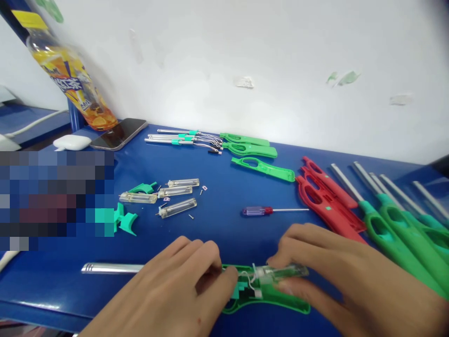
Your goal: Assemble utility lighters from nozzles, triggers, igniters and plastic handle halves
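Observation:
My left hand (pixel 175 285) is closed over the front of an opened green lighter shell (pixel 293 305), steadying it on the table. From under that hand a silver metal tube (pixel 112 268) sticks out to the left. Between thumb and fingers, my right hand (pixel 336 271) pinches a clear lighter fuel tank (pixel 293 271) just above the shell's back part. White wires (pixel 248 276) and a teal trigger piece (pixel 240 290) show inside the shell. My left fingers hide part of the shell's inside.
Beyond my hands lie several clear tanks (pixel 178 207), teal pieces (pixel 128 223) and a purple screwdriver (pixel 257 211). Red shells (pixel 328 210) and green lighters (pixel 396 224) crowd the right. A phone (pixel 121 132) and a drink bottle (pixel 75 79) stand back left, before a white wall.

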Demonstrator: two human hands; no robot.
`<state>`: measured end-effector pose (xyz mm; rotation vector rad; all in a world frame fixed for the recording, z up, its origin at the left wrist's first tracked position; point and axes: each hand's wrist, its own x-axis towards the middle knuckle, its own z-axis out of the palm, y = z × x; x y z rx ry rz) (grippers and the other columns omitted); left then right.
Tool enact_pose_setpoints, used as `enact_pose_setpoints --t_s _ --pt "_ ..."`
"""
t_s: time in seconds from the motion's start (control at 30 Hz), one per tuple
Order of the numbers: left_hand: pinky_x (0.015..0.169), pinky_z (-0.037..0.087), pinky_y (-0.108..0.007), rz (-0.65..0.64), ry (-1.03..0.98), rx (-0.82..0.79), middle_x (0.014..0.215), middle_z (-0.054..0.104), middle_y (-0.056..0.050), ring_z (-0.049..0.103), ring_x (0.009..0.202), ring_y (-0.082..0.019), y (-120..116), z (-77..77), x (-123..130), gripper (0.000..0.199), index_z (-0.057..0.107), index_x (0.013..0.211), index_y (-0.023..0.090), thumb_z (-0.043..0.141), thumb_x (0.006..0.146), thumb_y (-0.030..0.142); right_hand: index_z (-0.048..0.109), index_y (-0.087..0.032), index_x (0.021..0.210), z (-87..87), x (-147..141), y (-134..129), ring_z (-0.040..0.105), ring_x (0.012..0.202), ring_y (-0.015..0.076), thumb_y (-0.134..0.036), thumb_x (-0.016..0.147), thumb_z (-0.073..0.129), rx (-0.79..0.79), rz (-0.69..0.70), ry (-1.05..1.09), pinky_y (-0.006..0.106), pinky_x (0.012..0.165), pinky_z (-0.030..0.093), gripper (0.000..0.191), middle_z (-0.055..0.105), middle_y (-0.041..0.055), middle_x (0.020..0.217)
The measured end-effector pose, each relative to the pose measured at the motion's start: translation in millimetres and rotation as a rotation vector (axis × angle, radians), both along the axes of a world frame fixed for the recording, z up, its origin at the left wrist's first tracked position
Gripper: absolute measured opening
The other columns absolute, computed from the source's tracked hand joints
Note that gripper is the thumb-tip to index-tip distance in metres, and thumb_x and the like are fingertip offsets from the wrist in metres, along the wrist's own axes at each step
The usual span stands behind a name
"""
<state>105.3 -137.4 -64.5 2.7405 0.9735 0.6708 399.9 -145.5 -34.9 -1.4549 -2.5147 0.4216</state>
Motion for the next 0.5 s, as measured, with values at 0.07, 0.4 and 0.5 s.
enact_pose_setpoints --t_s 0.07,0.4,0.5 --pt "0.078 0.045 -0.033 0.001 0.015 -0.005 0.103 0.069 0.003 0.063 0.082 -0.018 1.0 2.5 -0.5 0.029 0.069 0.126 0.028 0.050 0.117 0.008 0.076 -0.031 0.099 0.9 -0.9 0.0 0.081 0.089 0.0224 -0.008 0.101 0.071 -0.032 -0.002 0.006 0.030 0.077 0.064 0.023 0.080 0.0018 0.103" --pt "0.077 0.045 -0.035 0.001 0.015 0.003 0.104 0.068 0.002 0.063 0.083 -0.019 0.1 -0.7 0.4 0.034 0.068 0.129 0.028 0.042 0.120 0.008 0.077 -0.032 0.097 -3.7 -3.2 -1.0 0.078 0.081 0.0196 -0.005 0.098 0.068 -0.056 -0.019 0.020 0.028 0.075 0.065 0.028 0.078 0.0006 0.099" --pt "0.074 0.044 -0.035 -0.009 -0.005 0.014 0.102 0.068 0.001 0.062 0.080 -0.019 0.2 -2.2 0.6 0.037 0.068 0.130 0.028 0.038 0.122 0.009 0.078 -0.032 0.091 -5.2 -3.4 -2.0 0.076 0.073 0.0169 -0.007 0.093 0.073 0.023 -0.046 0.030 0.024 0.068 0.063 0.026 0.078 -0.0011 0.096"
